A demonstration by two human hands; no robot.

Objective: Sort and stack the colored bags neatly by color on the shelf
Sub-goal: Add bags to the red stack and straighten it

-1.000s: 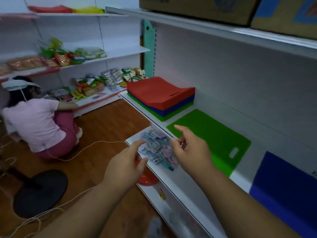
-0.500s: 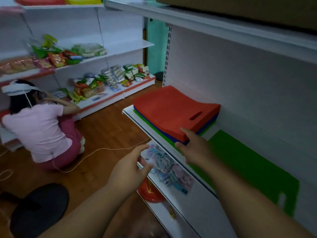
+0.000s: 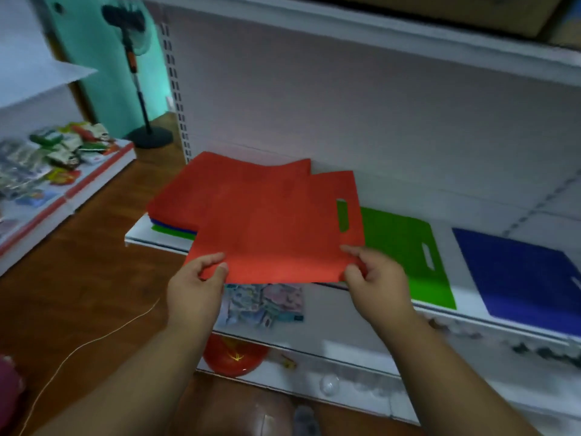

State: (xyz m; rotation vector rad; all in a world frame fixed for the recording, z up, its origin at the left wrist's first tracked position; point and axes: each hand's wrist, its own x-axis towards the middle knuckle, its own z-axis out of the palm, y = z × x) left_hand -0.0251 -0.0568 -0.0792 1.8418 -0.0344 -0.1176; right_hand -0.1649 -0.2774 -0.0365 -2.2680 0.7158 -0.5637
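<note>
Both hands, left hand (image 3: 196,286) and right hand (image 3: 375,283), pinch red bag (image 3: 276,234) near edge.

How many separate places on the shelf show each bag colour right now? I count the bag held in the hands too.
Red: 2, held bag and pile top
Green: 2, flat bag and pile layer
Blue: 2, flat bag and pile layer
Total: 6

I see 2 bare forearms, no sleeves in view, ending in my left hand (image 3: 195,287) and right hand (image 3: 375,283).
</note>
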